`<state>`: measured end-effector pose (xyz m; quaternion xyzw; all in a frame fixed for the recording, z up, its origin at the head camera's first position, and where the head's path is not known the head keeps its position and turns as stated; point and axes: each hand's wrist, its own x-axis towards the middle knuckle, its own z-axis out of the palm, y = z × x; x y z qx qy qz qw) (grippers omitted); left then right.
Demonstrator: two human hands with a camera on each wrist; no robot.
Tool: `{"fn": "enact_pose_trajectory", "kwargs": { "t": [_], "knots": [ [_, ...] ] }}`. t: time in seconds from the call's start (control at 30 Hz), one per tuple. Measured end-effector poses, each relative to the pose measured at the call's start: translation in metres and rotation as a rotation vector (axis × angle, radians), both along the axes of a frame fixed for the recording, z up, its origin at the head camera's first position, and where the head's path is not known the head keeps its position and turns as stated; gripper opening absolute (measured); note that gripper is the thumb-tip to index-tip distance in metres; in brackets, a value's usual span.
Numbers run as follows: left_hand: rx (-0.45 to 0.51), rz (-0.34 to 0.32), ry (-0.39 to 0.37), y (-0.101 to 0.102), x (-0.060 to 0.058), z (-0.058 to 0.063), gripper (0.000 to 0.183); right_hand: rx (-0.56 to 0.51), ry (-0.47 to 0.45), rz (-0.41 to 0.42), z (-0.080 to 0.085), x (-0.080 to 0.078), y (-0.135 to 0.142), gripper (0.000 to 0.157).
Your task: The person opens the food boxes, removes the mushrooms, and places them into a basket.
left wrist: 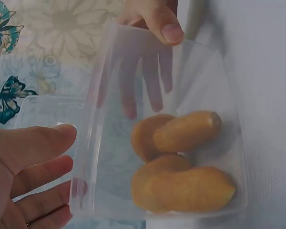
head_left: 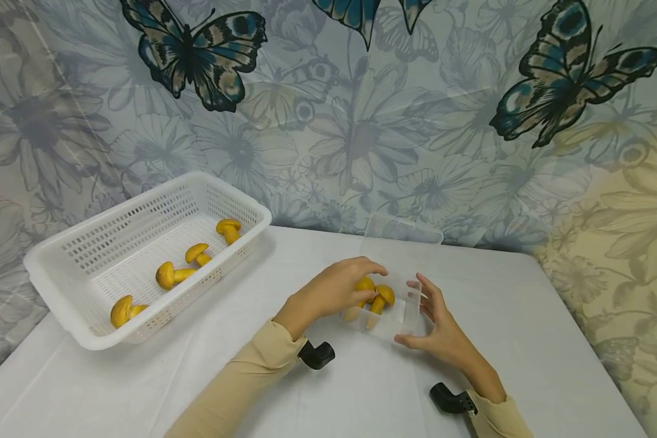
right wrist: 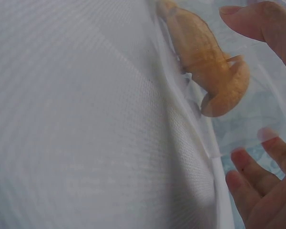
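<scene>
Head view: my two hands stand at either side of a clear box (head_left: 413,311) on the bench (head_left: 361,395), and two mushrooms (head_left: 384,296) lie side by side in it. My left hand (head_left: 336,286) reaches over the left side; in the left wrist view its fingers (left wrist: 42,174) are loose and apart, grasping nothing. My right hand (head_left: 444,338) spans the right end, thumb toward me and fingers on the far side, relaxed rather than clenched; I cannot tell how firmly it touches the plastic, if at all. Four more mushrooms (head_left: 166,275) lie spaced out in the white basket (head_left: 182,311), off to my left. Behind the box is another clear piece (head_left: 403,231), perhaps its lid; whether the two are joined I cannot make out. I judge the step in hand to be steadying or setting the box with its first two mushrooms in place, so the work looks only partly done. The next move, as I read it, calls for my right hand to mind the light box while my left goes over to the basket and pinches one mushroom gently, without knocking the thin wall.
</scene>
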<state>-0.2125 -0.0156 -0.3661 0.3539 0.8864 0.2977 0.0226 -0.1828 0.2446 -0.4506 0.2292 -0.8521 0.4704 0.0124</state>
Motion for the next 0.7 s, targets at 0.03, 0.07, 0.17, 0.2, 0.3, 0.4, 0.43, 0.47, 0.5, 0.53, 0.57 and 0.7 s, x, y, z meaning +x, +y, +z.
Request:
{"fn": "enact_pose_trajectory", "kwargs": {
  "t": [0.03,0.07,0.17,0.2,0.3,0.4,0.43,0.47,0.5,0.53,0.57,0.7],
  "knots": [
    [-0.013,0.001,0.007,0.002,0.0,0.0,0.041,-0.001,-0.002,0.0,0.0,0.0,0.0,0.123],
    [-0.023,0.0,0.008,0.004,0.0,0.001,0.041,-0.003,-0.003,0.001,0.001,0.0,0.0,0.123],
    [-0.044,-0.015,-0.004,0.01,-0.001,0.002,0.041,-0.001,-0.014,-0.006,0.002,0.001,0.001,0.123],
    [-0.05,-0.02,-0.009,0.011,-0.001,0.003,0.042,0.0,-0.018,-0.008,0.003,0.001,0.001,0.123],
    [-0.064,-0.031,-0.013,0.016,-0.003,0.003,0.043,0.002,-0.02,-0.009,0.003,0.0,0.001,0.123],
    [-0.076,-0.036,-0.025,0.02,-0.007,0.0,0.044,-0.006,-0.013,0.0,0.002,-0.001,0.001,0.122],
    [-0.082,-0.038,-0.026,0.022,-0.008,-0.002,0.044,-0.009,-0.009,0.004,0.001,-0.001,0.001,0.122],
    [-0.089,-0.039,-0.03,0.024,-0.009,-0.003,0.044,-0.015,-0.004,0.007,0.001,-0.001,0.001,0.121],
    [-0.1,-0.039,-0.031,0.026,-0.01,-0.004,0.044,-0.019,0.002,0.011,0.001,-0.001,0.001,0.121],
    [-0.105,-0.042,-0.033,0.027,-0.011,-0.006,0.044,-0.021,0.005,0.014,0.001,-0.001,0.001,0.121],
    [-0.11,-0.047,-0.035,0.029,-0.012,-0.007,0.044,-0.023,0.008,0.016,0.001,0.0,0.001,0.12],
    [-0.144,-0.05,-0.03,0.035,-0.013,-0.011,0.044,-0.026,0.007,0.014,0.001,0.001,0.001,0.12]
  ]
}}
